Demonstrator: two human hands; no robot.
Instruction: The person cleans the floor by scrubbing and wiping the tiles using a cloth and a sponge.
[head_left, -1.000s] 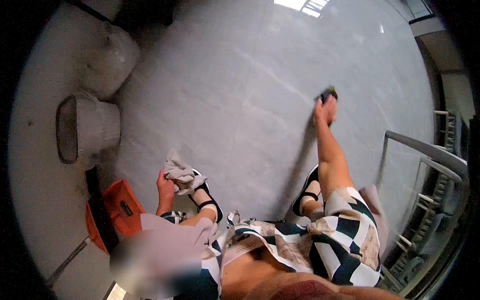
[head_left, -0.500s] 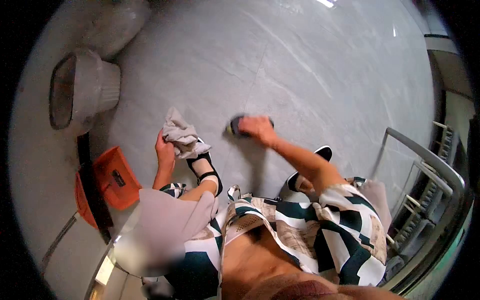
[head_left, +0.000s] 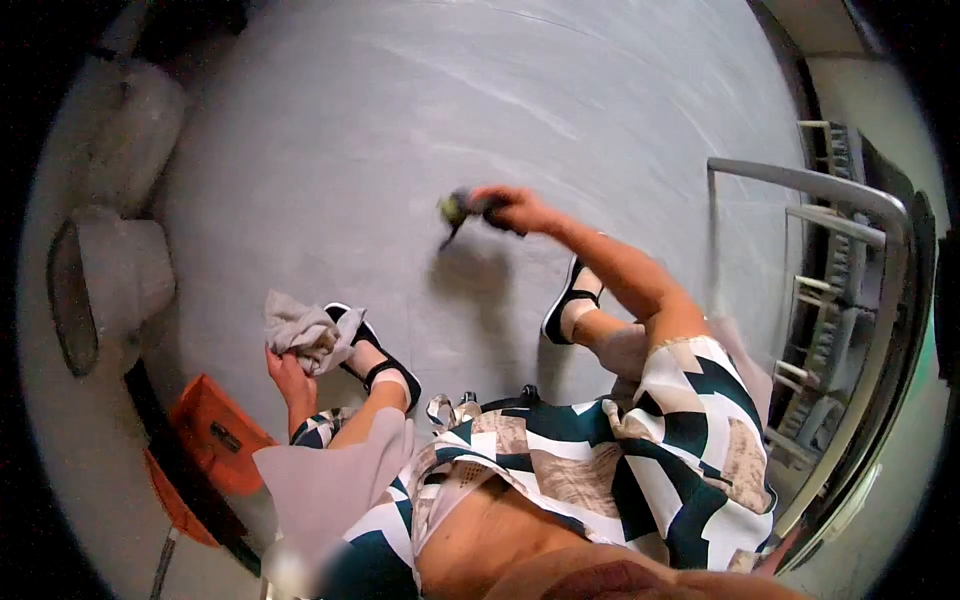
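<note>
My left hand [head_left: 291, 378] is closed round a crumpled grey cloth [head_left: 308, 330], which hangs over the toe of my left shoe [head_left: 385, 370]. Out in front, my right hand [head_left: 515, 208] grips a dark object [head_left: 460, 207] with a yellow-green end. It is tilted and held above the grey floor [head_left: 330, 150], with a shadow beneath it. Blur hides just what the object is.
An orange dustpan [head_left: 215, 440] stands at the lower left. Above it, a pale ribbed container [head_left: 125, 275] lies against the wall. A metal-framed rack [head_left: 830, 190] with slatted parts is on the right, near my right leg.
My right hand swept from the far right toward the middle, and the dark object now shows above the floor. My left hand still holds the cloth. The view has shifted.
</note>
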